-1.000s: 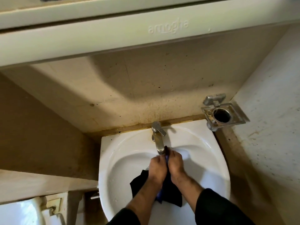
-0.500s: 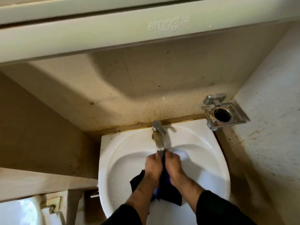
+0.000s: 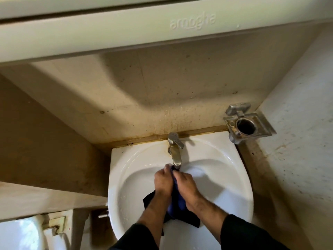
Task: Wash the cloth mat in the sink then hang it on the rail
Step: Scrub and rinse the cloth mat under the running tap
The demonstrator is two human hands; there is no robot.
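The cloth mat (image 3: 177,201), dark blue and black, is bunched between both my hands over the white sink (image 3: 234,177). My left hand (image 3: 163,181) and my right hand (image 3: 185,184) press against each other with the cloth squeezed between them, just under the spout of the metal tap (image 3: 175,152). Loose ends of the cloth hang below my wrists into the basin. I cannot tell if water runs from the tap. No rail is in view.
A metal holder (image 3: 246,126) with a round hole is fixed to the wall at the sink's back right. A pale cabinet edge (image 3: 162,33) overhangs above. A toilet cistern (image 3: 21,233) sits at the lower left. Stained walls close in on both sides.
Both hands have slid a little up the cloth toward the tap spout, still pressed together around it. The cloth hangs much as before.
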